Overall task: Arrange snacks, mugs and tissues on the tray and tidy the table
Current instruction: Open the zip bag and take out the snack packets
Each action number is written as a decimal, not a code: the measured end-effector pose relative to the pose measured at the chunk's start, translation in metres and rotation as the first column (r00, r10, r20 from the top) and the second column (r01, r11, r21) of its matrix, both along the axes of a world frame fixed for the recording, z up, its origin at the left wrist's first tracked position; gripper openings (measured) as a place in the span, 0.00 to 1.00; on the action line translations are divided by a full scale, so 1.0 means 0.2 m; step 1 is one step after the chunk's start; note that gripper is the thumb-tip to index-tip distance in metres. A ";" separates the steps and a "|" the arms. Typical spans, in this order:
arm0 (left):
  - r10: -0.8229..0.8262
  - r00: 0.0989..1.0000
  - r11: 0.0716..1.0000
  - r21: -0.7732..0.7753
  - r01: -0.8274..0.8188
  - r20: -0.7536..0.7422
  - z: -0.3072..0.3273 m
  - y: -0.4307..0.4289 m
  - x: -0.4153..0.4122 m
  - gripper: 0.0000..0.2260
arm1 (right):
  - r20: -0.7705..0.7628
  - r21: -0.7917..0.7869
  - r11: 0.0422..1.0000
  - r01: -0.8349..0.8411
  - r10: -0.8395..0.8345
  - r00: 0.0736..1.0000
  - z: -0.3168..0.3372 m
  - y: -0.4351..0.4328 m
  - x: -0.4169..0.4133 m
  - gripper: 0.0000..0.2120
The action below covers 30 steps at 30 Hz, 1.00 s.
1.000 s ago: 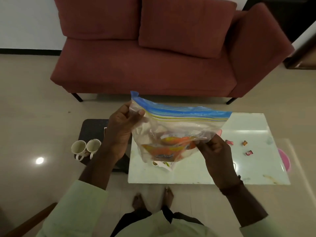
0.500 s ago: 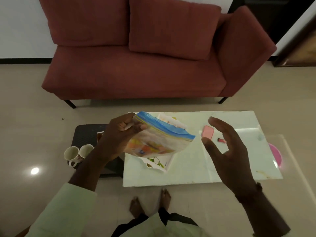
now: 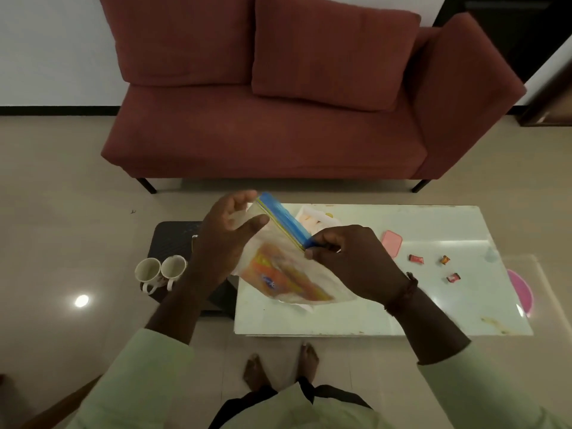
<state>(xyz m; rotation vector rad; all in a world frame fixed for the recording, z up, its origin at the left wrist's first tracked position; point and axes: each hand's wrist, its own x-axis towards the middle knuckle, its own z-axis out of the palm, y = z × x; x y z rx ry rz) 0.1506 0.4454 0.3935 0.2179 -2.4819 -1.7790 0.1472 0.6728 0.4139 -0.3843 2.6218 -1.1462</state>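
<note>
Mid-frame: person holds a clear zip bag [image 3: 288, 267] with a blue seal strip, above the left end of the glass worktop [image 3: 402, 305]. Orange snack packets show inside, blurred. Right hand [image 3: 356, 264] pinches the right end of the seal strip, fingers closed on it. Left hand [image 3: 226, 243] sits at the strip's upper-left end; thumb lies on the bag face, other fingers spread and loose, so cannot tell if it truly grips. Bag hangs tilted, strip running upper left to lower right. Likely held at both ends to work the seal, opening or closing, can't say which.

Two mugs [image 3: 161, 272] stand touching each other on the floor, left of centre, beside a dark mat [image 3: 173, 239]. Three small wrapped candies [image 3: 433, 266] lie scattered on the worktop right of centre, well apart from the bag. Pink flat lid [image 3: 391, 243] just beside the right hand. White container [image 3: 315, 219] behind the bag, partly hidden. Pink round thing [image 3: 521, 292] under the glass at the right edge. No tray clearly visible. Mugs and candies not yet gathered; task looks early. Red sofa [image 3: 278, 119] fills the top.
</note>
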 end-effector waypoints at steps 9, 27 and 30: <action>0.065 0.951 0.982 0.148 -0.114 0.302 -0.12 0.32 0.23 0.03 | 0.013 0.025 0.988 0.152 -0.152 0.988 -0.11 -0.07 0.05 0.08; 0.099 0.922 0.971 0.167 -0.172 0.374 -0.12 0.30 0.14 0.05 | 0.126 -0.131 0.968 0.212 -0.196 0.972 -0.21 -0.09 0.04 0.08; 0.113 0.919 0.975 0.134 -0.175 0.377 -0.10 0.27 0.11 0.05 | 0.099 -0.136 0.953 0.272 -0.260 0.960 -0.19 -0.10 0.02 0.08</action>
